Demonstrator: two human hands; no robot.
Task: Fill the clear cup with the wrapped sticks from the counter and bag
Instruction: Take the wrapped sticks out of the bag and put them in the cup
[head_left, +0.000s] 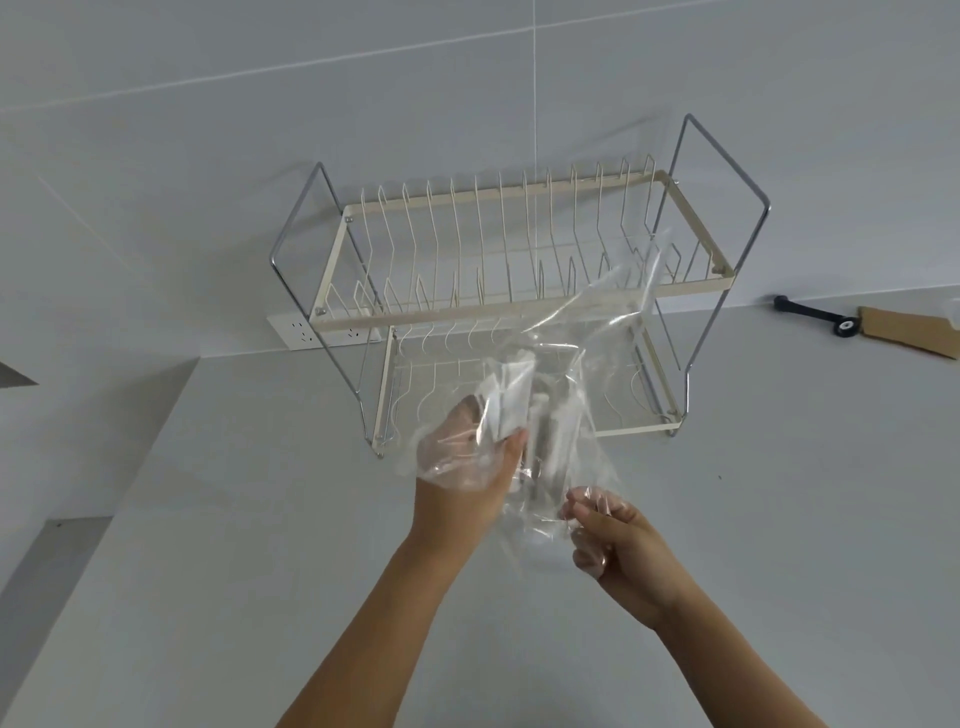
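A clear plastic bag (597, 332) hangs crumpled above the grey counter (260, 545), in front of the dish rack. My left hand (462, 462) is inside or against the bag's lower left part and grips a bundle of white wrapped sticks (511, 400) that stand up from its fingers. More wrapped sticks (553, 447) show through the film just to the right. My right hand (618, 540) pinches the bag's lower edge between thumb and fingers. I see no clear cup that I can tell apart from the film.
A two-tier cream and chrome dish rack (498, 291) stands on the counter against the tiled wall. A white wall socket (322, 332) sits behind its left leg. At the far right lie a black tool (810, 314) and a piece of brown cardboard (909, 332).
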